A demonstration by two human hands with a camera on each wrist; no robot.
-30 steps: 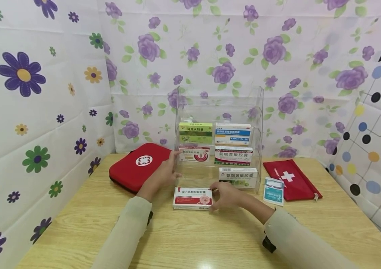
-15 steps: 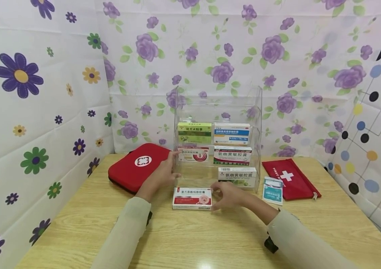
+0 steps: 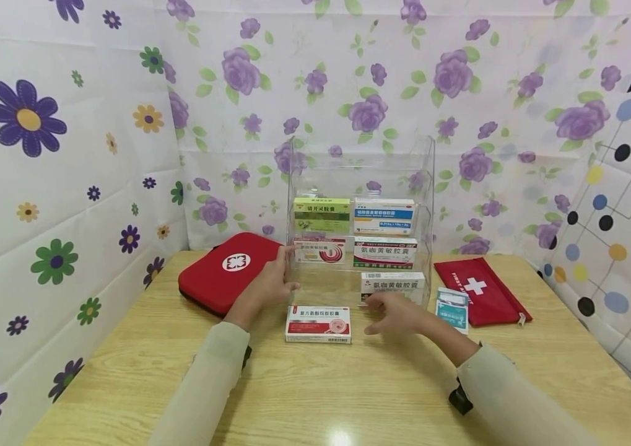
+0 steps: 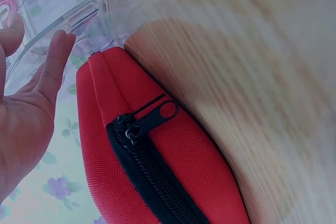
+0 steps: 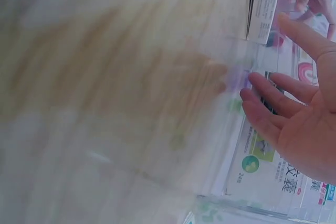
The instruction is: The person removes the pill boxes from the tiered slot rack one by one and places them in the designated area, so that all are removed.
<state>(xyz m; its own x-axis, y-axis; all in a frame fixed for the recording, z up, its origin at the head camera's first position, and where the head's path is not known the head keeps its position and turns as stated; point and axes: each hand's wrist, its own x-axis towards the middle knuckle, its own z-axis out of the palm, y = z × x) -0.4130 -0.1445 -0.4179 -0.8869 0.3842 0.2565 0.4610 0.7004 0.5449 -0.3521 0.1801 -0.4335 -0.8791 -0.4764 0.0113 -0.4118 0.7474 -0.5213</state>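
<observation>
A clear tiered rack (image 3: 326, 286) holds several medicine boxes at the middle of the table. My left hand (image 3: 270, 286) is at its left side, fingertips right at the side panel; in the left wrist view the thumb stands straight out. A red-and-white medicine box (image 3: 317, 324) lies in front of the lowest tier, its right end a short gap from my right hand (image 3: 396, 317). That hand has its thumb and fingers spread, nothing between them. It overlaps the white-and-green medicine box (image 3: 392, 282) in the lowest tier and hides part of its front.
A red zippered case (image 3: 220, 272) lies left of the rack, beside my left wrist. To the right are a red first aid pouch (image 3: 485, 291) and a small teal-and-white packet (image 3: 451, 310). Patterned cloths hang behind and on both sides.
My right hand has let go of the red-and-white box's right end and drawn off to the right. The box and my left hand stay in place; the head view shifts slightly.
</observation>
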